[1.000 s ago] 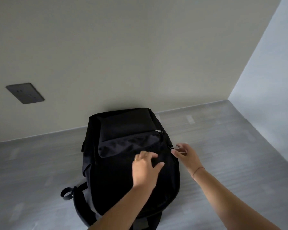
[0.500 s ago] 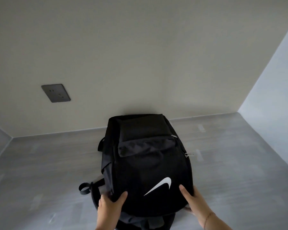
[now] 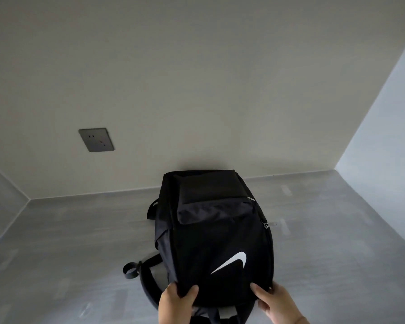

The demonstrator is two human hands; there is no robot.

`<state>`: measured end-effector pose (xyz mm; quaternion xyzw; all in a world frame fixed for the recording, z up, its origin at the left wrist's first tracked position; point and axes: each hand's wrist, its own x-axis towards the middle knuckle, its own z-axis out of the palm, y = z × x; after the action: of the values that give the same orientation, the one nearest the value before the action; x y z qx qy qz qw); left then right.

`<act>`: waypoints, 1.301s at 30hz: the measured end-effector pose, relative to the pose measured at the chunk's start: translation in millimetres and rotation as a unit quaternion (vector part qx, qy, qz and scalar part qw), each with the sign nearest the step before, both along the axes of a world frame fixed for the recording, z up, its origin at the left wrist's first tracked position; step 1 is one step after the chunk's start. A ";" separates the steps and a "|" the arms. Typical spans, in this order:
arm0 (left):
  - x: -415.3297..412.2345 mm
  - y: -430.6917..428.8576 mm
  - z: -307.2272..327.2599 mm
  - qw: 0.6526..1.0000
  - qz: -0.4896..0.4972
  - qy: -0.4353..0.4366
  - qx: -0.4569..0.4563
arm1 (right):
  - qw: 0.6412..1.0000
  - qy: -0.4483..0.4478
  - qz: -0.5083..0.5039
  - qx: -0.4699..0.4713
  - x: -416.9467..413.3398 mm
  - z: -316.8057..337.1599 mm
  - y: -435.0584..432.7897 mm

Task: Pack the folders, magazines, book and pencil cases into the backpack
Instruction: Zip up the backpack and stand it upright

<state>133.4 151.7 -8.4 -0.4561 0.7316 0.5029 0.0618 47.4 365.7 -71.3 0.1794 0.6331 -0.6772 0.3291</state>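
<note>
A black backpack (image 3: 211, 232) with a white swoosh lies on the grey floor, its far end against the wall. Its zips look closed, with a silver zip pull (image 3: 269, 224) on its right side. My left hand (image 3: 177, 304) grips the near left corner of the backpack, thumb on top. My right hand (image 3: 275, 304) holds the near right corner, thumb on the fabric. No folders, magazines, book or pencil cases are in view.
A dark wall socket (image 3: 96, 139) sits on the cream wall at the left. A strap loop (image 3: 131, 270) of the backpack lies on the floor to its left. A pale blue wall (image 3: 384, 136) stands on the right.
My right hand left the side zip pull and my left hand left the front panel; both dropped to the backpack's near corners. The view shifted so the backpack sits further right.
</note>
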 end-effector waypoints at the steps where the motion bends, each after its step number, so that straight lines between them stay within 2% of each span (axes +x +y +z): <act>1: 0.6 -1.8 4.2 1.000 -0.002 0.020 -0.007 | 1.000 -0.002 0.003 -0.009 0.4 2.5 1.2; 6: -8.2 -14.6 36.6 0.993 0.003 0.118 -0.023 | 0.998 0.024 -0.015 -0.048 -15.4 38.0 -14.6; 8: -18.6 -22.2 55.5 0.986 0.006 0.160 -0.052 | 0.994 0.068 -0.019 -0.085 -22.2 65.2 -23.8; 12: -43.3 -38.0 100.3 0.969 0.041 0.229 -0.083 | 0.979 0.176 -0.022 -0.101 -37.4 123.7 -44.5; 16: -73.2 -56.1 144.1 0.948 0.092 0.302 -0.048 | 0.967 0.235 -0.063 -0.078 -54.6 173.8 -67.7; 19: -94.1 -67.6 174.2 0.930 0.121 0.347 -0.011 | 0.953 0.269 -0.076 -0.112 -66.3 206.4 -82.2; 23: -115.0 -82.7 199.9 0.923 0.120 0.364 -0.012 | 0.935 0.329 -0.074 -0.106 -73.4 230.4 -95.3; 27: -121.4 -90.5 195.8 0.920 0.008 0.371 -0.126 | 0.919 0.386 -0.076 -0.036 -84.5 229.2 -107.2; 30: -110.4 -91.2 182.9 0.894 -0.134 0.399 -0.154 | 0.899 0.433 -0.068 -0.018 -98.3 231.4 -114.5; 33: -111.3 -100.2 170.7 0.866 -0.211 0.372 -0.259 | 0.880 0.474 0.005 0.037 -107.6 231.6 -117.4; 35: -118.2 -104.1 169.4 0.866 -0.185 0.362 -0.291 | 0.851 0.511 0.068 0.099 -106.0 231.7 -117.7; 36: -121.7 -105.0 170.3 0.869 -0.170 0.364 -0.289 | 0.820 0.545 0.085 0.150 -105.1 230.4 -116.7; 38: -129.0 -107.4 170.9 0.870 -0.163 0.367 -0.286 | 0.725 0.620 0.102 0.284 -107.4 226.1 -113.8; 39: -132.8 -109.1 169.7 0.869 -0.163 0.367 -0.289 | 0.693 0.632 0.109 0.328 -111.5 221.7 -109.9</act>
<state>0.6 42.6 161.4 -0.1103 0.8781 0.3831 -0.2648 -64.1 255.8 150.4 -0.2649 0.8887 -0.3397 -0.1572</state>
